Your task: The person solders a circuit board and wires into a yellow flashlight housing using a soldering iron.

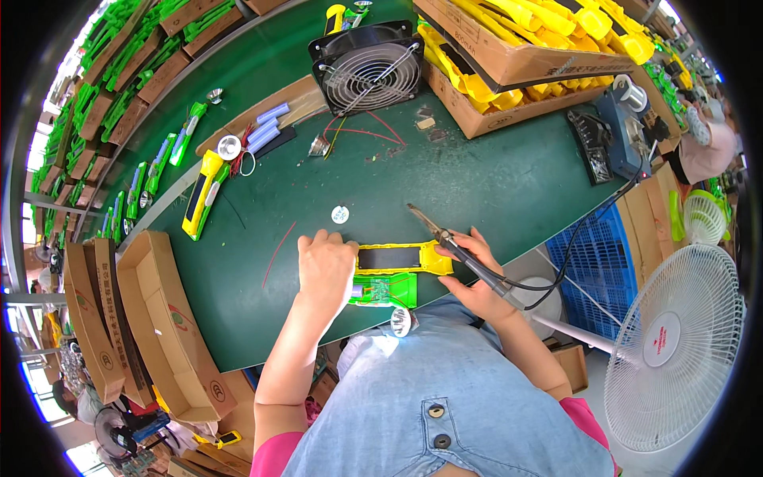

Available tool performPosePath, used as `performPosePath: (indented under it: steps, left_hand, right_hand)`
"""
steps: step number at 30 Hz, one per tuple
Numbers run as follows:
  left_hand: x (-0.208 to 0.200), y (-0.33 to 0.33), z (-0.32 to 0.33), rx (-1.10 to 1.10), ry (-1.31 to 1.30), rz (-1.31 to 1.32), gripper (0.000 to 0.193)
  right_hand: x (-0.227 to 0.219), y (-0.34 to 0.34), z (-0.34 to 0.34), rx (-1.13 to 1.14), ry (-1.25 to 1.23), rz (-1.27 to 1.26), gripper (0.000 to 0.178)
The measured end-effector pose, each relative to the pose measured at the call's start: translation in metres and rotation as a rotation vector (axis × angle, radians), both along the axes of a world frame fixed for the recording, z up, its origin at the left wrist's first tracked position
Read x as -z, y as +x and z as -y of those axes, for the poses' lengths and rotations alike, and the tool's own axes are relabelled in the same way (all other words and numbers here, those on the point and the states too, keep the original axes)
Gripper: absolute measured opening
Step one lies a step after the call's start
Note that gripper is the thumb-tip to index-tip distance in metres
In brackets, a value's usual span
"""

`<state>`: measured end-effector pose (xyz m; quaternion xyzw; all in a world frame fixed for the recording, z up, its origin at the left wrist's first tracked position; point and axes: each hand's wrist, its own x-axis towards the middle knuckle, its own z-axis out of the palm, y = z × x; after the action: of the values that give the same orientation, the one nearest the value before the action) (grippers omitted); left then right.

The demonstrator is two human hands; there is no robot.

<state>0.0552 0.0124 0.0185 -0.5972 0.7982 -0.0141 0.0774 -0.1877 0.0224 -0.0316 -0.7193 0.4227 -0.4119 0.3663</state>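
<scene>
My right hand (482, 285) is wrapped round the handle of a soldering iron (467, 256), whose tip points up and left over the green table. Its fingers also lie by the right end of a yellow plastic flashlight shell (389, 257) with a dark panel. My left hand (326, 261) is closed at that shell's left end, its fingertips partly hidden. Just below lies a green shell half (405, 291) with a circuit board and wires. A round lamp reflector (400, 322) sits beneath it at the table's front edge.
A round white sticker (340, 215) and a red wire (278, 253) lie near my left hand. Farther back stand a black metal fan (367, 67) and boxes of yellow shells (509, 75). A soldering station (624, 119) is at right, an empty carton (163, 318) at left.
</scene>
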Motion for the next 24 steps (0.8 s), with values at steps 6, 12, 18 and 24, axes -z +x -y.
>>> performPosePath:
  steps: [6,12,18,24]
  left_hand:
    - [-0.012,0.006,0.006,-0.011,0.003,-0.161,0.005]
    - [-0.035,-0.017,-0.008,0.046,-0.05,-0.839,0.017]
    - [0.001,-0.041,-0.032,0.093,-0.028,-0.554,0.018]
    - [0.007,-0.042,-0.031,0.028,-0.151,-0.737,0.013]
  right_hand:
    - [0.003,-0.001,0.0,0.008,-0.01,-0.037,0.052]
    - [0.0,-0.001,0.001,-0.009,0.017,-0.021,0.043]
    - [0.002,0.0,0.001,-0.019,0.089,0.043,0.042]
    - [0.004,0.006,0.009,-0.044,-0.053,0.101,0.049]
